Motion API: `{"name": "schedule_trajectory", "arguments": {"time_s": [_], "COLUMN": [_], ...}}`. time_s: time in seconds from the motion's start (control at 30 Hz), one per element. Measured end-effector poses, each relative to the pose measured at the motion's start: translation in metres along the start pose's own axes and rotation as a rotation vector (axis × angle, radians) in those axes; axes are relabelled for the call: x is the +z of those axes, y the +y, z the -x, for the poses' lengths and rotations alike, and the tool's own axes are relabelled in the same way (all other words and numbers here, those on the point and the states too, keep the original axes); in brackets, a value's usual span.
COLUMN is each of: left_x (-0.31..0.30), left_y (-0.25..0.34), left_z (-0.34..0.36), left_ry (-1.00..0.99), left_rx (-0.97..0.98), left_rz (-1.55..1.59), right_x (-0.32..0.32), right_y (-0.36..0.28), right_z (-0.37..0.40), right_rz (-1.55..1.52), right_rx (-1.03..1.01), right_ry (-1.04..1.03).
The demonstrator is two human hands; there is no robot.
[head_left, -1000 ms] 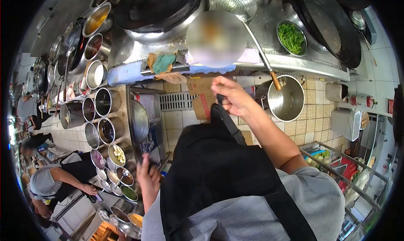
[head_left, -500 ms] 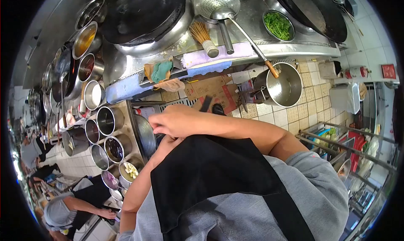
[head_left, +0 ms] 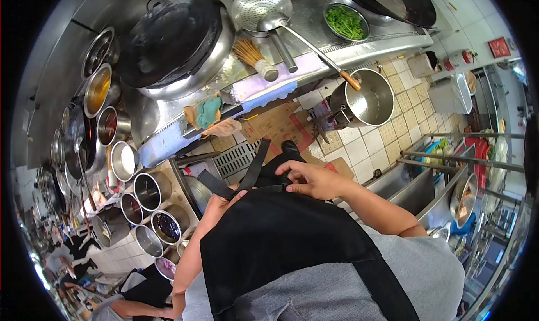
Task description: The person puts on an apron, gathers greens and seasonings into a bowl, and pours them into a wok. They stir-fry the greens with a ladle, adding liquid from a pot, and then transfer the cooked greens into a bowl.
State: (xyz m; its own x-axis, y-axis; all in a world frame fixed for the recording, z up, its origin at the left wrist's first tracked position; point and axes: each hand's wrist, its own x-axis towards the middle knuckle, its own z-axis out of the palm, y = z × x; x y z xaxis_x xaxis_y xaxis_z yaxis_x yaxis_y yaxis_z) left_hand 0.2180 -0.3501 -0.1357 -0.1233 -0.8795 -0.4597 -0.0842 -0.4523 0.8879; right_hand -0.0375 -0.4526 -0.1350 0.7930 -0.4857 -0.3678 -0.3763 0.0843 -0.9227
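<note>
A black apron [head_left: 286, 225] covers my front, over a grey shirt. At its left edge my left hand [head_left: 222, 204] is closed on a black apron strap [head_left: 255, 166], its thumb pressed against the cloth. Loose strap ends stick out above that hand. My right hand [head_left: 311, 180] is at the apron's upper edge, fingers curled, pinching the strap where it runs across the front. Part of the strap between the hands lies against the dark clothing below.
Ahead, a steel counter holds a black wok [head_left: 171, 40], a bamboo brush [head_left: 255, 58], a strainer [head_left: 261, 9], a ladle [head_left: 314, 49] and a bowl of greens [head_left: 346, 22]. A large pot [head_left: 369, 96] stands right. Several sauce pots [head_left: 151, 191] line the left; co-workers are beyond.
My right hand has moved from over my left hand, back to the right along the apron's edge. The strap ends now show, and my view has shifted.
</note>
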Motion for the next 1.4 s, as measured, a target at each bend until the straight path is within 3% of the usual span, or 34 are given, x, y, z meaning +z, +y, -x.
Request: {"name": "schedule_trajectory", "arguments": {"time_s": [0.07,0.13,0.23,0.3,0.37,0.5,0.57,0.63,0.67,0.8,0.9,0.97,1.03,1.1,1.17,1.23,1.4], "left_x": [0.002,0.005,0.009,0.004,-0.005,-0.012,-0.012,-0.018,-0.026,-0.071,-0.068,-0.052,-0.012,0.002,0.017,0.023,0.029], "left_y": [0.003,0.004,0.004,-0.006,-0.004,-0.006,-0.002,0.0,0.002,-0.043,-0.039,-0.041,0.0,-0.003,0.009,0.01,0.009], "left_z": [-0.001,-0.003,-0.009,-0.006,0.005,0.031,0.046,0.053,0.052,0.042,0.029,0.014,-0.007,-0.022,-0.031,-0.032,-0.028], "left_ry": [-0.009,-0.018,0.043,0.27,0.27,0.413,0.528,0.713,0.896,0.999,0.738,0.661,0.709,0.43,0.304,0.195,0.236], "left_rx": [-0.071,-0.141,-0.203,-0.075,-0.146,-0.117,-0.156,-0.159,-0.175,0.124,0.26,0.137,-0.081,-0.089,-0.183,-0.122,-0.118], "left_rz": [0.028,0.056,0.166,0.235,0.351,0.815,0.654,0.665,0.758,0.983,1.046,1.043,0.854,0.855,0.789,0.679,0.517], "right_x": [0.003,0.002,0.008,0.0,-0.02,-0.055,-0.067,-0.076,-0.078,-0.077,-0.078,-0.083,-0.074,-0.049,-0.025,-0.012,-0.014], "right_y": [0.002,0.002,0.009,0.014,0.024,-0.003,-0.015,-0.03,-0.035,-0.006,0.015,0.014,0.009,0.003,0.001,-0.003,-0.001], "right_z": [0.002,-0.002,-0.005,-0.01,-0.015,-0.015,-0.014,-0.01,-0.009,-0.012,-0.02,-0.029,-0.049,-0.069,-0.079,-0.077,-0.077], "right_rz": [-0.152,-0.522,-0.725,-0.982,-0.961,-0.859,-0.854,-0.694,-0.669,-0.993,-1.173,-1.154,-1.096,-0.951,-0.745,-0.589,-0.599], "right_rx": [0.0,0.173,0.178,0.093,-0.078,-0.142,-0.181,-0.155,-0.125,-0.061,0.015,0.039,0.077,0.227,0.256,0.199,0.228], "right_ry": [0.024,0.042,0.169,0.339,0.469,0.703,0.703,0.661,0.624,0.364,0.324,0.268,0.061,-0.074,-0.21,-0.324,-0.45]}}
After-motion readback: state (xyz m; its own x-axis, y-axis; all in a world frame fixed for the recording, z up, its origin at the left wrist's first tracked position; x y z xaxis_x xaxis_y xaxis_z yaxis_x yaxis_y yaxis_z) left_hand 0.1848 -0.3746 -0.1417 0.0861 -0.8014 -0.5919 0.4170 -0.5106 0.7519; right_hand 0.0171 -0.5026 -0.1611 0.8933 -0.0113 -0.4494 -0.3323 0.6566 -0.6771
